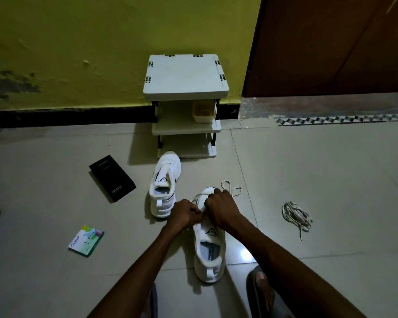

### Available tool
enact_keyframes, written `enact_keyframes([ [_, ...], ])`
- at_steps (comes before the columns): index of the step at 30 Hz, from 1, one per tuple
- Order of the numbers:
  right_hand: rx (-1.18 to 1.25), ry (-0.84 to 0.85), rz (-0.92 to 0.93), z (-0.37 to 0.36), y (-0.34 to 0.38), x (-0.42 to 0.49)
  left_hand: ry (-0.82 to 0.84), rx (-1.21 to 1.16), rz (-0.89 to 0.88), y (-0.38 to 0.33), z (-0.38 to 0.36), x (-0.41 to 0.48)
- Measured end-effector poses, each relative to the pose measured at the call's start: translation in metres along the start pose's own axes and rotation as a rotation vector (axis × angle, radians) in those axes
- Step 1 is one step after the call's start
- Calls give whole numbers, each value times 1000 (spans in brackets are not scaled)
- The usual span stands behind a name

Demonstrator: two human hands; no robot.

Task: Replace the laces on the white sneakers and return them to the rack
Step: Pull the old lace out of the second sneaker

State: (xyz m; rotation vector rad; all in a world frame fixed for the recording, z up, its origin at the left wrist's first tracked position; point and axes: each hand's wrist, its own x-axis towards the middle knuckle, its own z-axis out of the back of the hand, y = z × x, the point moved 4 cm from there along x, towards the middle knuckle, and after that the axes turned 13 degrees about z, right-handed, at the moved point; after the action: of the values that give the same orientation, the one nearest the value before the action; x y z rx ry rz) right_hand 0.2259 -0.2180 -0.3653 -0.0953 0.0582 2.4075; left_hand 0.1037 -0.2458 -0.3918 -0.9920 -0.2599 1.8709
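Note:
A white sneaker [209, 251] stands on the floor in front of me, toe pointing away. My left hand [186, 213] and my right hand [221, 206] are both over its front part, fingers curled on a white lace [231, 188] that loops out past the toe. What the fingertips do is hidden. The second white sneaker [164, 184] stands to the left, without a lace, its toe near the white shoe rack [186, 88] by the wall. A bundle of dirty old laces [296, 215] lies on the floor to the right.
A black phone box [112, 177] and a small green-white card box [86, 240] lie on the tiles at left. A cream basket [203, 111] sits on the rack's middle shelf. A brown door [331, 42] is at right. My sandalled foot [260, 288] is at the bottom.

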Motion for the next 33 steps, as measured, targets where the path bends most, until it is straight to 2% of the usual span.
enact_keyframes([
  [2,-18,-12,-6,9,-5,0,-21,24,-2,-1,1,-1],
  [3,-5,-35,-69,13,-13,-3,-27,24,10,0,0,-1],
  [5,120,-217,-317,23,-41,-13,-41,8,39,4,0,-1],
  [7,341,-485,-724,20,-76,-38,-45,14,43,5,-2,-2],
  [9,823,-722,-1108,7,-101,-64,-43,15,45,5,-3,-2],
  [10,1176,-783,-1197,-2,-100,-66,-38,13,47,5,-4,-3],
  [12,1777,-846,-1169,-14,-88,-59,-27,15,49,4,-4,-2],
  [14,2077,-884,-1146,-18,-71,-47,-17,15,43,4,-4,-1],
  [15,2131,-823,-1124,-16,-59,-42,-15,11,34,4,-3,0],
  [17,2027,-599,-1028,-10,-43,-32,-9,-1,23,5,-2,0],
  [18,1811,-476,-936,-5,-40,-29,-4,-9,20,6,-1,1],
  [21,774,-85,-400,4,-31,-15,6,-14,12,4,-2,0],
  [22,562,-26,-272,3,-24,-11,3,-8,6,4,-2,0],
  [23,462,-26,-218,4,-18,-10,-1,-2,1,3,-2,0],
  [28,237,87,-209,1,1,-5,3,-3,10,5,-2,-2],
  [30,140,78,-166,4,5,-4,-2,-13,2,4,-2,-4],
  [32,156,-21,-221,5,-5,-5,-23,-11,6,4,-2,-4],
  [33,289,-165,-353,5,-18,-9,-29,-18,15,5,-2,-3],
])
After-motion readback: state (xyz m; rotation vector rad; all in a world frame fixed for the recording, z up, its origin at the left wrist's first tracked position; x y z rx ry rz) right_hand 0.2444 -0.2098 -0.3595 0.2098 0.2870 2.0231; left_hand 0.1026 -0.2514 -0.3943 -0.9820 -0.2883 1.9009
